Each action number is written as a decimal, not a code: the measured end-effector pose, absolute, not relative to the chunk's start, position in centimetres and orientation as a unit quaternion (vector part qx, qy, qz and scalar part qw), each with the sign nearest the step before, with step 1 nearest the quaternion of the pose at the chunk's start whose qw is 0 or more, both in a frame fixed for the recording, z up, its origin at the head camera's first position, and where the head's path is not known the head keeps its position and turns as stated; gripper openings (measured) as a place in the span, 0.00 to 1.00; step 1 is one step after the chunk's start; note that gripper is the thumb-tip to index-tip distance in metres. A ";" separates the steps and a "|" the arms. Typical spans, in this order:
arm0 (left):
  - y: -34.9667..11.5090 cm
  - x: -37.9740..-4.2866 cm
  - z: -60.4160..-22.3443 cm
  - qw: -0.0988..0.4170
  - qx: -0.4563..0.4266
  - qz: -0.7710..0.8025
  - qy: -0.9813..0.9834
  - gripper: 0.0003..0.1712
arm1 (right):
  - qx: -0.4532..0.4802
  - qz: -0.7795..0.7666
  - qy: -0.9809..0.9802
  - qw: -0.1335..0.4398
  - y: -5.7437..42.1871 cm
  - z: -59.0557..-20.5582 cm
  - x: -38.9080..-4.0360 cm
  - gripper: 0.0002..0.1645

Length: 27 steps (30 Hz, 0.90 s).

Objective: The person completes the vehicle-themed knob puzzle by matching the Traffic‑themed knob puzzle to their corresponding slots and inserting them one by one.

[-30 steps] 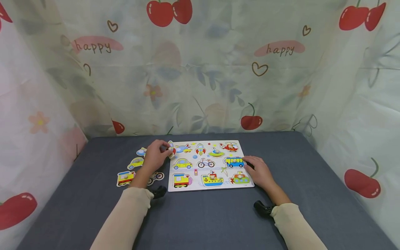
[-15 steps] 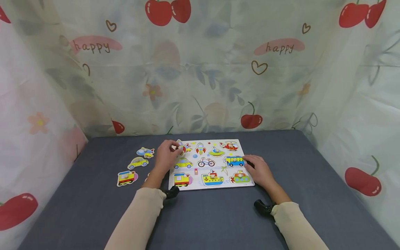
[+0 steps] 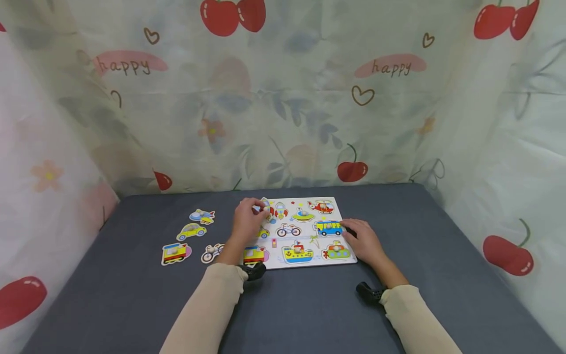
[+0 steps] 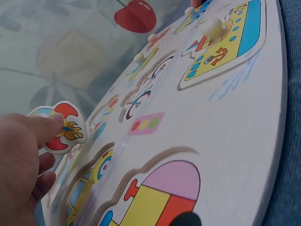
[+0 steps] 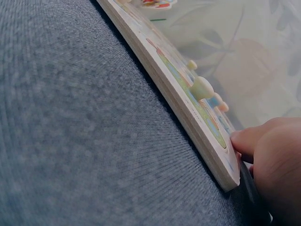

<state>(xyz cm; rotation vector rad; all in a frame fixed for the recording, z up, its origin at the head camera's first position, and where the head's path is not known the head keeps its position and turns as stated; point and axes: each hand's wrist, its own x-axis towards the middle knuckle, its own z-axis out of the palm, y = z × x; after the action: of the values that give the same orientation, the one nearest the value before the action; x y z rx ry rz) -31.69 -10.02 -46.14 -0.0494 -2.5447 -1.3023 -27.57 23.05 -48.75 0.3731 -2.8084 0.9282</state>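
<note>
My left hand [image 3: 247, 220] pinches a rocket puzzle piece [image 4: 71, 133] by its knob, above the back left part of the white puzzle board [image 3: 306, 241]. Tilted in the left wrist view, the piece shows red fins and orange flames, with its upper part behind my thumb. The printed rocket shape [image 3: 280, 210] is just right of it. My right hand [image 3: 364, 241] rests at the board's right edge beside the bus piece [image 3: 328, 228], and its thumb [image 5: 242, 140] touches the board's top.
Left of the board lie an airplane piece [image 3: 202, 216], a car piece [image 3: 191, 231], a train piece [image 3: 176, 252] and a bicycle piece [image 3: 211, 252]. Helicopter [image 3: 321, 206], flying saucer [image 3: 302, 215], ship [image 3: 298, 252] and submarine [image 3: 336, 251] pieces sit in the board. A patterned curtain [image 3: 287, 113] stands behind the table.
My left hand has carried the rocket piece rightward from the board's left edge to beside the printed rocket. The loose airplane and bicycle pieces are less covered now. My right hand stays at the board's edge.
</note>
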 end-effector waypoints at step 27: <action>-7.0 -32.6 -46.6 0.142 -0.003 -0.418 -0.897 0.08 | 0.118 0.309 -0.940 0.082 22.8 -48.7 -27.5 0.23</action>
<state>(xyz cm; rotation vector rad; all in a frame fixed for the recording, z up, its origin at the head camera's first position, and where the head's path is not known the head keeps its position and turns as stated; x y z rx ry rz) -32.62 -6.98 -46.60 -0.0089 -2.5880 -1.2071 -27.53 22.84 -48.73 0.3513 -2.8093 0.9230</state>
